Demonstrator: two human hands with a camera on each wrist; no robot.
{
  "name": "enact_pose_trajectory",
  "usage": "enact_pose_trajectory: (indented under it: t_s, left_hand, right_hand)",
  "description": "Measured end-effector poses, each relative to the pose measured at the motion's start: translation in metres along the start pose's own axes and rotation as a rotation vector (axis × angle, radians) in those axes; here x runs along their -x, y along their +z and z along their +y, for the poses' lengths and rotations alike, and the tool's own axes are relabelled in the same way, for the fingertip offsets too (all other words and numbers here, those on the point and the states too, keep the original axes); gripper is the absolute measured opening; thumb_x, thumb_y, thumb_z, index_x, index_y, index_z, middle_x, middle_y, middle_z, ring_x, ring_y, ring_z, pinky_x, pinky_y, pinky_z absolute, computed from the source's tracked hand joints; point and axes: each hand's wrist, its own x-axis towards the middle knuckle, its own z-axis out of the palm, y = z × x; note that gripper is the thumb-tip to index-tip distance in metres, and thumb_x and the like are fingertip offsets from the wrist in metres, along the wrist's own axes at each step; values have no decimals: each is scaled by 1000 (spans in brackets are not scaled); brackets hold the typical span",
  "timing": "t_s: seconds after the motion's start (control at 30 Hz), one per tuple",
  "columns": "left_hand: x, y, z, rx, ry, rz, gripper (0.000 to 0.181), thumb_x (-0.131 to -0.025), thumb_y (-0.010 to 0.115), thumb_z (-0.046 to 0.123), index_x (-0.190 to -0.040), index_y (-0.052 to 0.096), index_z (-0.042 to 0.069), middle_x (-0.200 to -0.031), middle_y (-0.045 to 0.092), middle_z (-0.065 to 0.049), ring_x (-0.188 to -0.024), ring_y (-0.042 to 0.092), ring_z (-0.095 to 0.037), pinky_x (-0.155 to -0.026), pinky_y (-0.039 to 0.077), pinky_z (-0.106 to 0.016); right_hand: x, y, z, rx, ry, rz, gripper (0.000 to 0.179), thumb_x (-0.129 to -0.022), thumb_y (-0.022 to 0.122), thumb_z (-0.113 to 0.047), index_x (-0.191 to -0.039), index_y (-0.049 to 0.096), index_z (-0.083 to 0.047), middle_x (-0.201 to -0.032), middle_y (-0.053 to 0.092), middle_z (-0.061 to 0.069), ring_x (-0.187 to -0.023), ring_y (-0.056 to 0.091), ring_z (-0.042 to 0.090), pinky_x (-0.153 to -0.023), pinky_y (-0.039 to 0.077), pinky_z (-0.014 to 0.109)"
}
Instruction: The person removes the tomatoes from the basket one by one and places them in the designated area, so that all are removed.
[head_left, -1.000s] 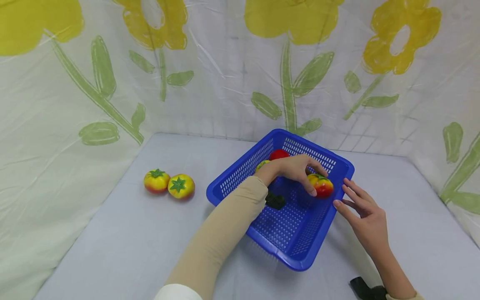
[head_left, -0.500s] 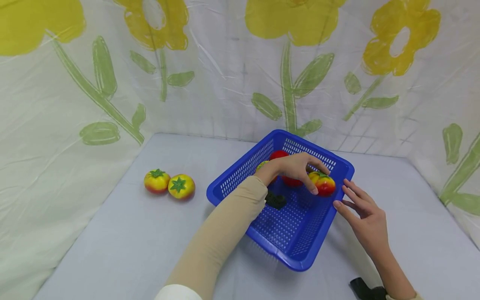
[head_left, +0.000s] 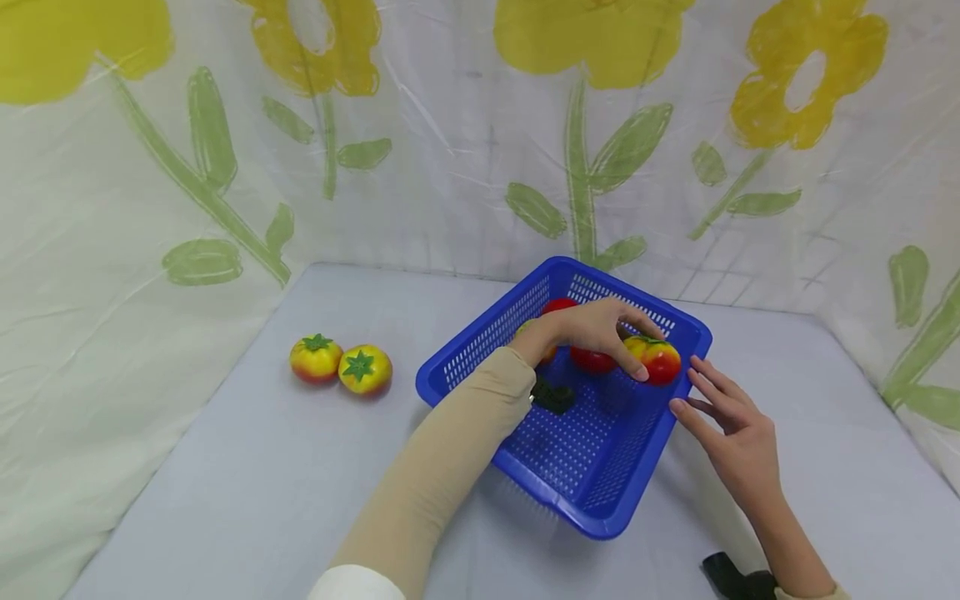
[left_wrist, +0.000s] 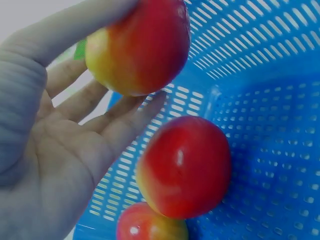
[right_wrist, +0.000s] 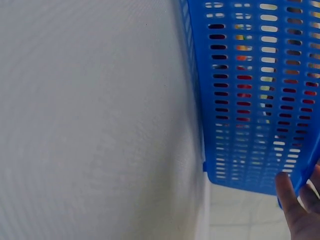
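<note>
In the head view my left hand (head_left: pixel 596 325) reaches into the blue plastic basket (head_left: pixel 517 479). It pinches a red and yellow tomato (head_left: pixel 662 363) with a green leafy top, near the basket's right end. The left wrist view shows this held tomato (left_wrist: pixel 145 50) between thumb and fingers, above another tomato (left_wrist: pixel 185 167). Several tomatoes lie in the basket, including a red one (head_left: pixel 592 361) under my hand; my forearm partly hides them. With fingers extended, my right hand (head_left: pixel 738 442) touches the basket's right rim; in the right wrist view a fingertip (right_wrist: pixel 284 182) meets the slotted wall.
Two yellow-red tomatoes, one on the left (head_left: pixel 315 360) and one beside it (head_left: pixel 365 371), sit on the pale table (head_left: pixel 262 492). A white curtain (head_left: pixel 435 192) with painted flowers hangs behind. A black device (head_left: pixel 738 579) is at my right wrist.
My left hand has shifted slightly right and away from me with the tomato, which shows more of its red underside. The right hand stays at the basket rim.
</note>
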Motion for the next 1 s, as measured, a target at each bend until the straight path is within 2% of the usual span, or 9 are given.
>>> enact_pose_trajectory:
  t_s: [0.13, 0.23, 0.37, 0.5, 0.63, 0.83, 1.0]
  left_hand:
    - [4, -5, 7, -19, 5, 31, 63, -77, 84, 37, -134, 62, 21, -121, 60, 12, -107, 55, -6, -85, 49, -22]
    - [8, -9, 16, 3, 24, 47, 62, -79, 82, 36, -135, 60, 21, -120, 61, 12, -107, 56, -5, -87, 48, -21]
    - [22, -17, 31, 31, 36, 82, 61, -80, 82, 37, -135, 59, 23, -118, 62, 12, -108, 56, -2, -90, 46, -21]
    - [48, -28, 39, -14, 64, 157, 59, -81, 80, 44, -134, 60, 27, -119, 61, 15, -109, 54, -2, -92, 46, -24]
    - [76, -37, 39, -21, 115, 234, 57, -81, 78, 45, -133, 61, 27, -121, 60, 13, -110, 56, -6, -91, 47, -24]
    - [114, -43, 27, 20, 120, 343, 55, -85, 75, 45, -133, 60, 23, -122, 59, 6, -108, 58, -12, -89, 50, -27]
    - [149, -45, 13, 55, 116, 469, 53, -88, 72, 45, -135, 58, 25, -124, 59, 5, -108, 59, -13, -90, 51, -30]
  right_hand:
    - [-2, 0, -1, 1, 3, -6, 54, -89, 71, 0, -140, 56, -10, -148, 46, 4, -128, 49, 12, -88, 47, 18]
    - [-4, -1, -1, 5, 11, -3, 54, -89, 71, -1, -140, 56, -10, -148, 46, 3, -127, 50, 12, -88, 47, 17]
    - [-4, -1, 0, 10, 31, 5, 53, -89, 71, -2, -140, 56, -9, -149, 46, 3, -127, 49, 11, -87, 47, 16]
    - [-4, -1, 2, 15, 52, 2, 53, -89, 72, -4, -140, 56, -9, -149, 45, 3, -128, 49, 11, -87, 47, 16]
    - [-5, -2, 3, 22, 62, 4, 53, -90, 72, -4, -140, 56, -10, -149, 45, 3, -128, 48, 9, -87, 46, 14]
    - [-7, -4, 4, 21, 56, 0, 53, -89, 72, -2, -140, 56, -10, -149, 45, 4, -128, 47, 9, -87, 45, 12]
    - [-6, -2, 5, 35, 54, -2, 54, -89, 73, -4, -139, 57, -11, -149, 45, 2, -129, 47, 9, -87, 45, 13]
